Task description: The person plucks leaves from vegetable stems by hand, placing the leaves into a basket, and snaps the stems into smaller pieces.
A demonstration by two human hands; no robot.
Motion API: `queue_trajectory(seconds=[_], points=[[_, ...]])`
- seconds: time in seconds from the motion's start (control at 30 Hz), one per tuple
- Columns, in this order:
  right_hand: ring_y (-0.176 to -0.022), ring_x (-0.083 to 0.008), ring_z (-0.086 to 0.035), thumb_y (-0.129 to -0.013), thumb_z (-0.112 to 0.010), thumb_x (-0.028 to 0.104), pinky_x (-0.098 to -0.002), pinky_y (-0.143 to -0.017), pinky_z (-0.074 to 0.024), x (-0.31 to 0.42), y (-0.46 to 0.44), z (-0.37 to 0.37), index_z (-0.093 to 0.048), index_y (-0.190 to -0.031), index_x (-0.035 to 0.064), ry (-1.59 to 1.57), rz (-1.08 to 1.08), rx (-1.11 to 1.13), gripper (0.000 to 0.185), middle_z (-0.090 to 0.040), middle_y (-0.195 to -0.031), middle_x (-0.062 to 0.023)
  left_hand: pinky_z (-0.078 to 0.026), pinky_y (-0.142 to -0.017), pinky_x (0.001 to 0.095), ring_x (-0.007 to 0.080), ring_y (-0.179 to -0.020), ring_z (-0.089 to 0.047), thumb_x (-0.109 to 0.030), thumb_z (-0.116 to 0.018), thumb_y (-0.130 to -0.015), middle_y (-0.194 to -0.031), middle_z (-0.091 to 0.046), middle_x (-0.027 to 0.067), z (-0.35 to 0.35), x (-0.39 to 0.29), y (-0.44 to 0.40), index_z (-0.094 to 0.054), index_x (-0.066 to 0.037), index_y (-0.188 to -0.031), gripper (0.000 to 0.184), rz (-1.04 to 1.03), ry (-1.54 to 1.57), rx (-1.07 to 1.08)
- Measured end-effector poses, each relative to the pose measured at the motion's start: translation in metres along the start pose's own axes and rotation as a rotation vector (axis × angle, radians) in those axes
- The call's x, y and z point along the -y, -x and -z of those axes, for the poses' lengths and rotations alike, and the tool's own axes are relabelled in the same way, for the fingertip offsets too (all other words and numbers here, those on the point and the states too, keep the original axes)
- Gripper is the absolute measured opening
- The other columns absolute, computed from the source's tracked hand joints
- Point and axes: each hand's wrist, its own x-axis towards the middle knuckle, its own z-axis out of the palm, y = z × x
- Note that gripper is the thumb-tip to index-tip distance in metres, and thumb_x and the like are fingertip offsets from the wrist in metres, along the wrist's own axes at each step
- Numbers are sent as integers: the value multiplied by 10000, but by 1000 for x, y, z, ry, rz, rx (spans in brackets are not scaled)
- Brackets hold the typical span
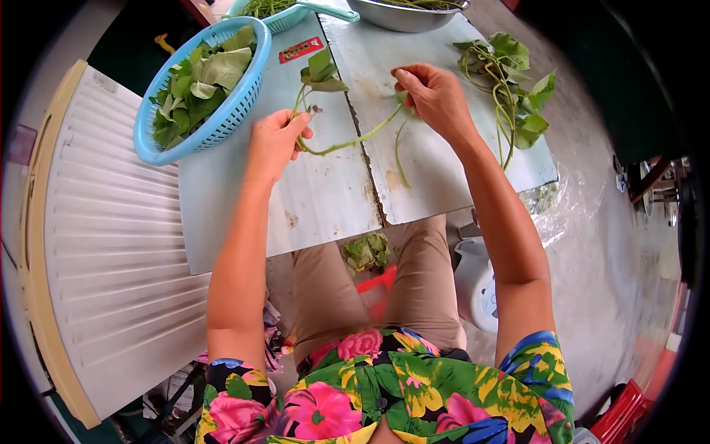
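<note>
My left hand [279, 140] is closed on a green vine stem [344, 146] with leaves [322, 72] standing up above the fingers. The stem curves right across the table toward my right hand [429, 96], whose thumb and forefinger are pinched together near its other end. A small bit of green shows beneath the right fingers, and a thin stem piece [400, 155] hangs or lies just below. A blue basket [259, 70] of loose leaves [214, 78] is left of my left hand. More leafy vines [506, 92] lie to the right of my right hand.
At the table's [310, 222] far edge are a green strainer [285, 21] and a metal bowl [407, 18], both holding stems. A red packet [301, 49] lies near them. Leaves [366, 251] are on the floor between my knees, beside a white container [477, 285].
</note>
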Motion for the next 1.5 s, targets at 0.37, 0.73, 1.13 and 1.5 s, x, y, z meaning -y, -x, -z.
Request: queue_trajectory(seconds=[0.37, 0.73, 1.13, 1.5], points=[[-591, -56, -516, -800, -567, 104, -200, -547, -421, -10, -56, -42, -610, -897, 1, -82, 184, 14, 147, -605, -692, -25, -382, -441, 220, 86, -500, -484, -145, -545, -825, -678, -574, 54, -15, 18, -56, -567, -22, -883, 137, 38, 660, 184], [-517, -180, -528, -750, -616, 279, -289, -516, -415, 8, -56, 1, -629, -775, 59, 482, 369, -349, 222, -575, -592, -56, -464, -659, 261, 145, -772, -541, -61, -549, -790, -919, -548, 78, -34, 22, -50, -449, -6, -1114, 343, -284, 351, -134], [-558, -272, -551, -772, -564, 333, -354, -517, -426, -12, -64, 8, -623, -711, 72, 652, 300, -339, 274, -582, -597, -81, -445, -677, 337, 267, -783, -523, -78, -631, -693, -817, -557, 83, -91, -15, -23, -604, -48, -809, 123, -865, -580, -23], [-488, -168, -500, -775, -601, 182, -267, -458, -391, 0, -57, -6, -595, -727, 66, 303, 590, -457, 125, -558, -653, -33, -446, -606, 282, 140, -654, -553, -91, -581, -774, -770, -593, 60, -65, -12, -39, -572, -41, -841, 84, -78, 511, 258]])
